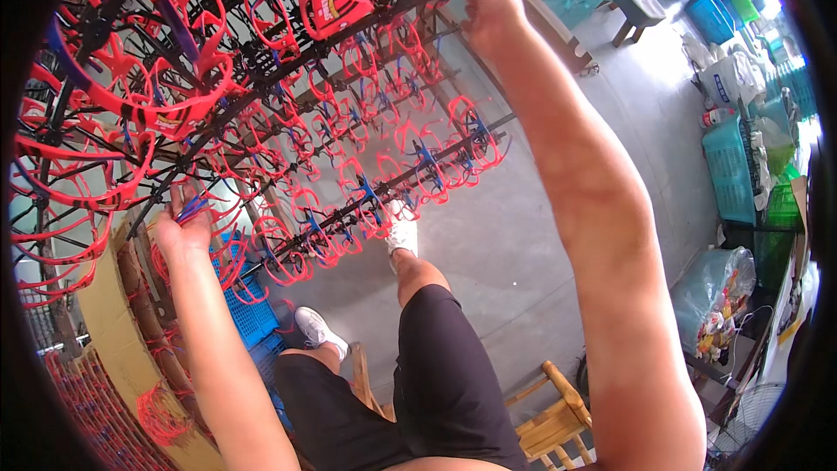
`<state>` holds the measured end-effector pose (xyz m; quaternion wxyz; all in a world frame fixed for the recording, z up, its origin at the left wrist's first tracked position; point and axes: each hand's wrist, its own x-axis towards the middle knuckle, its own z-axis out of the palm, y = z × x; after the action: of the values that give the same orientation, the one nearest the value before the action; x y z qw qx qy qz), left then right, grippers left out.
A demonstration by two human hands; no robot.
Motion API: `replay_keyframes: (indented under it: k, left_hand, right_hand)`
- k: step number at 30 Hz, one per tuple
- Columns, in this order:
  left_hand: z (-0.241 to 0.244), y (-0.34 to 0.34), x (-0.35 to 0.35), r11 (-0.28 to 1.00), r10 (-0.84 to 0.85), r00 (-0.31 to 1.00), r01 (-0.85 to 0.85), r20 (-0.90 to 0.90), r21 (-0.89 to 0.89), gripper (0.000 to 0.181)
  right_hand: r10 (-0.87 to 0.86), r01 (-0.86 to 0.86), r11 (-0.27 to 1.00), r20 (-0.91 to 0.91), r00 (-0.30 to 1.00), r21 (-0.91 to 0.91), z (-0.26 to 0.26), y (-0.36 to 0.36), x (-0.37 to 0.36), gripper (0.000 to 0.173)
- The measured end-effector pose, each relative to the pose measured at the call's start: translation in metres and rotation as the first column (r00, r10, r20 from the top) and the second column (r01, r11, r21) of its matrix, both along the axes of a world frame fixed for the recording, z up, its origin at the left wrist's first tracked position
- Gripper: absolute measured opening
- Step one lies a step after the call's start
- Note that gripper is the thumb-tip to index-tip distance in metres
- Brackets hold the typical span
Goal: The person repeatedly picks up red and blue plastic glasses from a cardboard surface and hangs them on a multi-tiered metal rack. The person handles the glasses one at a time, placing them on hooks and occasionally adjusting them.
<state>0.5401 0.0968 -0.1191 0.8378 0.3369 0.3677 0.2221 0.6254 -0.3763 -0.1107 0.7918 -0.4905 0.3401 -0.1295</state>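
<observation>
Red plastic eyeglass frames [337, 10] with black stripes and blue parts hang in rows on black rods. My right hand [494, 10] is raised at the top, its fingers curled around the end of a long black rod [261, 86] that slants across the rack. At the left, my left hand [185, 222] is palm up beside that rod's lower end. Blue and red frame arms [191, 208] cross its palm; whether its fingers grip them or the rod is unclear. A lower rod [340, 214] carries more frames beneath my hands.
A bamboo chair [556, 428] is close behind my legs. Blue crates [245, 307] stand at lower left beside cardboard [108, 294]. To the right are a turquoise basket [729, 170], a filled plastic bag [713, 301] and a fan [752, 415]. A stool [631, 0] stands farther off.
</observation>
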Motion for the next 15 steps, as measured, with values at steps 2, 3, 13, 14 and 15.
replay_keyframes:
  k: [2, 3, 13, 14, 15]
  left_hand:
    - [-0.006, 0.015, 0.007, 0.997, 0.007, 1.000, -0.007, 0.007, -0.074, 0.038]
    - [-0.001, 0.013, 0.003, 0.995, -0.027, 0.999, 0.031, 0.035, -0.099, 0.040]
    - [0.040, -0.030, -0.141, 0.961, -0.259, 0.930, 0.274, 0.261, -0.025, 0.027]
    - [0.028, -0.024, -0.141, 0.961, -0.218, 0.919, 0.261, 0.329, -0.094, 0.025]
    - [0.016, -0.018, -0.141, 0.953, -0.172, 0.904, 0.253, 0.392, -0.164, 0.023]
  right_hand:
    - [-0.061, 0.061, 0.994, 0.009, 0.998, -0.090, 0.012, 0.019, -0.025, 0.029]
    - [-0.087, 0.095, 0.974, 0.050, 0.995, -0.205, 0.017, 0.030, -0.048, 0.026]
    - [0.019, -0.027, 0.999, 0.207, 0.978, 0.038, 0.010, -0.001, -0.123, 0.026]
    - [0.034, -0.058, 0.991, 0.198, 0.980, 0.117, 0.006, -0.009, -0.125, 0.030]
    - [0.175, -0.197, 0.979, 0.260, 0.950, 0.059, -0.012, -0.030, -0.129, 0.026]
